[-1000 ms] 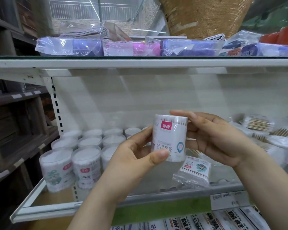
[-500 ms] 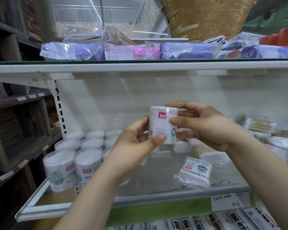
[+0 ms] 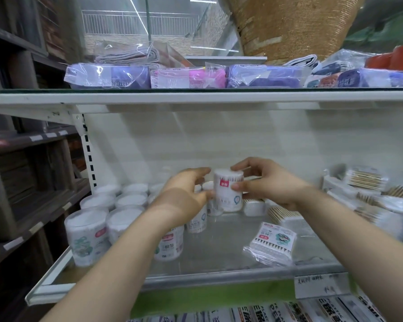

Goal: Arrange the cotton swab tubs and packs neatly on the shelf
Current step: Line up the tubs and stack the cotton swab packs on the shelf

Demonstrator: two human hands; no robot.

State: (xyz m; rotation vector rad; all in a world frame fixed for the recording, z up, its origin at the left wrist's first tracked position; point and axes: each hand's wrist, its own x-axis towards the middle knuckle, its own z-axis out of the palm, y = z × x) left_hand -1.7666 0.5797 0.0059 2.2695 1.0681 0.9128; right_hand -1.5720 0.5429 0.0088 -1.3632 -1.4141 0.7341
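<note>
Carried lower and deeper since the earlier frame, the white cylindrical plastic cotton swab tub was gripped upright by the curled left hand and right hand toward the back edge of the pale metal shelf, so set-down was judged close.

You hold a red-labelled white swab tub upright over the shelf; more tubs stand in rows left, a pack lies front right.
</note>
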